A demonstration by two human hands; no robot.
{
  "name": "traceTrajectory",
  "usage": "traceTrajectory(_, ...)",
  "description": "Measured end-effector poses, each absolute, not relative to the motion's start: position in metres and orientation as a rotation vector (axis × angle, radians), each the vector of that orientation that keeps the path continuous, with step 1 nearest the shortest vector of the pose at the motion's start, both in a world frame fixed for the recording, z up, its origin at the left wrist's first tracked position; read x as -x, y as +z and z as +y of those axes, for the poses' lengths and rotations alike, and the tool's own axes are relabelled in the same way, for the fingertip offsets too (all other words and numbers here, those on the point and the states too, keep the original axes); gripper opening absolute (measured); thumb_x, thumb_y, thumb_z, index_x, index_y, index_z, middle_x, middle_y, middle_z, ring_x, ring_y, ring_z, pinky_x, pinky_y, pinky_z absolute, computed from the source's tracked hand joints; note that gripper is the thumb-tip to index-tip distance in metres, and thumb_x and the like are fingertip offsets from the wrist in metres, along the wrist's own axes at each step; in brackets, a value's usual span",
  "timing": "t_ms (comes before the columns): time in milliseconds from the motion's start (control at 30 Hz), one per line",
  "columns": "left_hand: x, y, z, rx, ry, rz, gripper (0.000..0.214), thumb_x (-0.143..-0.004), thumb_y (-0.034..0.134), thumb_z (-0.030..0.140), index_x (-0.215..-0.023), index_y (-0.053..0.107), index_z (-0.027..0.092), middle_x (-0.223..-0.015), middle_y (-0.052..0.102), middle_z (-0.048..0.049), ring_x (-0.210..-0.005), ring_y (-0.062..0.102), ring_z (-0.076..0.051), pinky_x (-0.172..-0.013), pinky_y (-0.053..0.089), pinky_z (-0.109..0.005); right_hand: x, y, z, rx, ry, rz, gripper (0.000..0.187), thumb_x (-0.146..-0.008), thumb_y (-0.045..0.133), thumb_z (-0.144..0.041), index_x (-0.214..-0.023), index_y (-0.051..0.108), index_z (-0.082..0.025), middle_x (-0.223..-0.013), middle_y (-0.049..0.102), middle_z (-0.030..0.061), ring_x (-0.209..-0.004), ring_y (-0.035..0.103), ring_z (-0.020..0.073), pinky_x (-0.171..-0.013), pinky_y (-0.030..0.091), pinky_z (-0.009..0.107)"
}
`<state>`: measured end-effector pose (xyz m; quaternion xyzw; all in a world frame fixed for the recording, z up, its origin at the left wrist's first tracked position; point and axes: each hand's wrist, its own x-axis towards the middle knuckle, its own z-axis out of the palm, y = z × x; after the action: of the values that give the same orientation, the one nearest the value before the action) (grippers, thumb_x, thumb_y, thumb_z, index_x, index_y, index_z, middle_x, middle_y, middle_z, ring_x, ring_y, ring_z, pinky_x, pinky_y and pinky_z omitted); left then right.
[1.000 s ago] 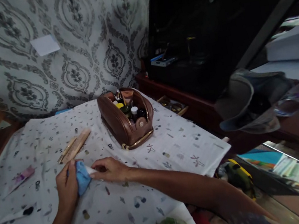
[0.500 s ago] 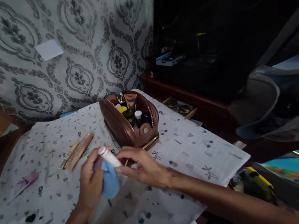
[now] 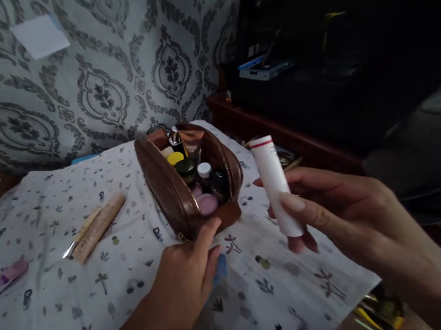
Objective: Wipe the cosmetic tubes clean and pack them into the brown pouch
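My right hand [image 3: 337, 213] holds a white tube with a red band [image 3: 274, 184] upright, pinched between thumb and fingers, to the right of the brown leather pouch [image 3: 175, 194]. The pouch stands open on the patterned cloth [image 3: 99, 296] and is packed with small bottles and jars [image 3: 194, 172]. My left hand [image 3: 189, 281] is closed on a blue cloth [image 3: 220, 268], and its fingertips touch the pouch's front edge.
Two tan tubes [image 3: 94, 229] lie left of the pouch, and a pink tube [image 3: 6, 275] lies further left. A dark wooden shelf [image 3: 283, 138] with dark gear runs along the right. Patterned wallpaper with a white note [image 3: 39, 36] stands behind.
My right hand has lifted the white tube away from the blue cloth and carried it right. My left hand, with the cloth, has moved up to the pouch's front edge.
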<state>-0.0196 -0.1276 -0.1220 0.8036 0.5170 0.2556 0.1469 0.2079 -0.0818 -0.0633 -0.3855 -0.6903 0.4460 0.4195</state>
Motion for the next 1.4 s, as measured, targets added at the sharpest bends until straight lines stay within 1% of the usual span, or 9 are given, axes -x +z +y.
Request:
traceTrajectory(167,0.023,-0.137,-0.129,-2.506,0.795,1.438,0.039,-0.101,0.038,0.019,-0.139,0.046,0.015,-0.073,0.073,-0.0008,-0.053,0.066,-0.013,-0.058,0.058,-0.023,-0.202,-0.059,-0.058,1.101,1.204,-1.862,0.034,-0.09,0.065,-0.046,-0.116,0.069,-0.024,-0.068,0.063,-0.0014,-0.041,0.052,0.0072,-0.037,0.042,0.02)
traceTrajectory(300,0.025,-0.141,-0.124,-2.571,0.874,1.377,0.041,-0.101,0.038,0.016,-0.141,0.043,0.014,-0.078,0.075,-0.0021,-0.055,0.068,-0.011,-0.056,0.058,-0.02,-0.192,-0.054,-0.042,1.168,1.161,-1.999,0.037,-0.089,0.065,-0.044,-0.121,0.065,-0.024,-0.058,0.056,-0.0059,-0.039,0.046,0.0068,-0.034,0.034,0.019)
traceTrajectory(433,0.024,-0.144,-0.121,-2.612,0.89,1.336,0.044,-0.102,0.037,0.017,-0.146,0.037,0.013,-0.084,0.077,-0.0033,-0.065,0.073,-0.012,-0.057,0.059,-0.019,-0.187,-0.056,-0.031,1.144,1.056,-2.179,0.025,-0.091,0.06,-0.039,-0.113,0.063,-0.026,-0.05,0.049,-0.0093,-0.039,0.04,0.0062,-0.034,0.028,0.018)
traceTrajectory(567,0.02,-0.146,-0.121,-2.617,0.874,1.374,0.044,-0.103,0.035,0.019,-0.147,0.036,0.013,-0.069,0.072,0.0025,-0.052,0.069,-0.011,-0.048,0.055,-0.019,-0.18,-0.056,-0.021,1.118,0.831,-2.352,0.011,-0.088,0.059,-0.028,-0.097,0.064,-0.023,-0.054,0.052,-0.0083,-0.041,0.038,0.0051,-0.041,0.026,0.02)
traceTrajectory(733,0.019,-0.147,-0.123,-2.634,0.859,1.372,0.042,-0.104,0.033,0.019,-0.145,0.037,0.011,-0.067,0.071,0.0024,-0.049,0.067,-0.011,-0.044,0.053,-0.02,-0.157,-0.048,-0.012,1.127,0.708,-2.574,0.011,-0.084,0.057,-0.019,-0.094,0.063,-0.019,-0.056,0.054,-0.0055,-0.046,0.041,0.0074,-0.048,0.025,0.024)
traceTrajectory(900,0.021,-0.148,-0.123,-2.653,0.818,1.376,0.042,-0.104,0.034,0.019,-0.145,0.037,0.009,-0.068,0.072,0.0013,-0.05,0.068,-0.011,-0.042,0.053,-0.019,-0.138,-0.048,-0.007,1.212,0.555,-2.667,0.009,-0.092,0.054,-0.019,-0.091,0.062,-0.016,-0.057,0.054,-0.0021,-0.05,0.046,0.0099,-0.052,0.026,0.025)
traceTrajectory(1067,0.022,-0.149,-0.123,-2.654,0.816,1.353,0.046,-0.103,0.037,0.019,-0.148,0.032,0.009,-0.079,0.076,-0.0026,-0.06,0.072,-0.013,-0.052,0.059,-0.022,-0.147,-0.051,-0.007,1.192,0.631,-2.632,0.011,-0.095,0.052,-0.018,-0.093,0.062,-0.016,-0.061,0.057,-0.0016,-0.05,0.047,0.0093,-0.053,0.027,0.025)
traceTrajectory(1267,0.019,-0.15,-0.126,-2.65,0.836,1.384,0.042,-0.104,0.036,0.021,-0.145,0.036,0.01,-0.066,0.071,0.0014,-0.048,0.067,-0.012,-0.042,0.052,-0.02,-0.157,-0.052,-0.013,0.987,0.762,-2.699,0.011,-0.089,0.066,-0.028,-0.091,0.065,-0.017,-0.072,0.064,-0.0007,-0.061,0.055,0.0105,-0.055,0.03,0.024)
traceTrajectory(1400,0.016,-0.147,-0.125,-2.658,0.843,1.388,0.042,-0.104,0.034,0.021,-0.144,0.036,0.01,-0.062,0.069,0.0027,-0.045,0.065,-0.012,-0.039,0.049,-0.02,-0.151,-0.058,-0.016,0.938,0.771,-2.731,0.007,-0.089,0.067,-0.025,-0.091,0.067,-0.018,-0.073,0.065,-0.0008,-0.064,0.056,0.011,-0.056,0.03,0.024)
